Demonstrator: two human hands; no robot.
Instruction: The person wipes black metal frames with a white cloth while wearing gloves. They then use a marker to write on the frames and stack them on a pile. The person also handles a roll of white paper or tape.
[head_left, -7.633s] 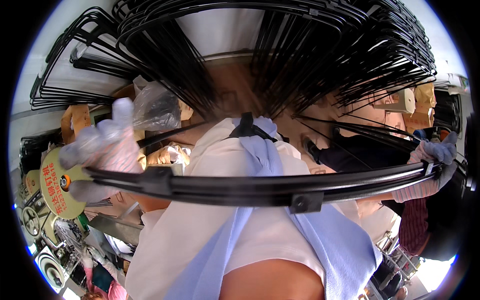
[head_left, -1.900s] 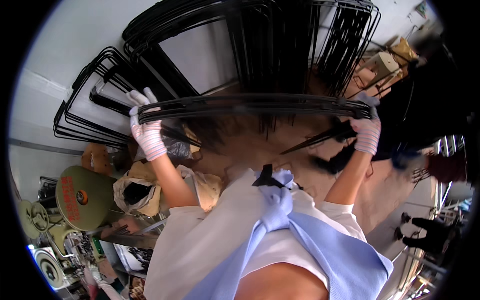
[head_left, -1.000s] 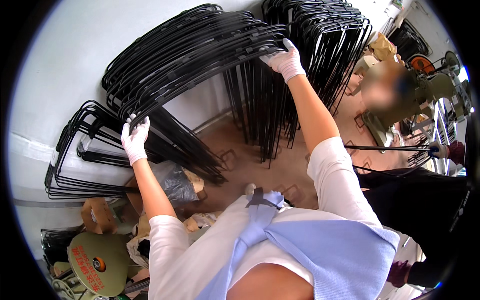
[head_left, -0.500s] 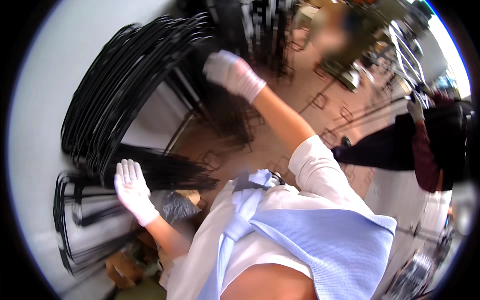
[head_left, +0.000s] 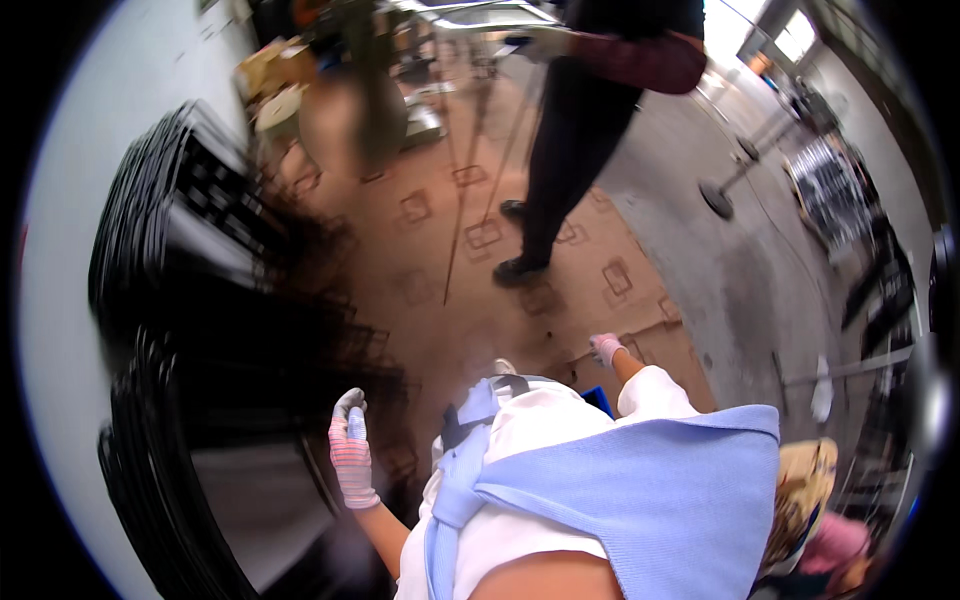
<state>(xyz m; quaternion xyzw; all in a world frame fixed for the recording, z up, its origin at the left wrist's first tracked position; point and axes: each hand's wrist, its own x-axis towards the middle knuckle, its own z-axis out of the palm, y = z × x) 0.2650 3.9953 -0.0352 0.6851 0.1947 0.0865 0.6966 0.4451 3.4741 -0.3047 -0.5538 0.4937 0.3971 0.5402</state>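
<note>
My left hand, in a white glove with pink stripes, is raised beside the stacked black metal frames. Its fingers point up, slightly bent, and hold nothing. Low at my right side is my right hand, in a similar glove, above the brown patterned floor covering. It appears small, and its fingers are too unclear to read. More black frames lean in a row at the near left, close to my left forearm.
Ahead, a co-worker in dark trousers stands with a gloved hand at a pale metal frame. The brown floor covering meets grey concrete on the right. A round-based stand and wrapped bundle are farther right.
My view has swung to the right, bringing the co-worker to the centre. My right arm has dropped from its forward reach to my side. The left hand has turned from palm-up, its fingers now slightly bent.
</note>
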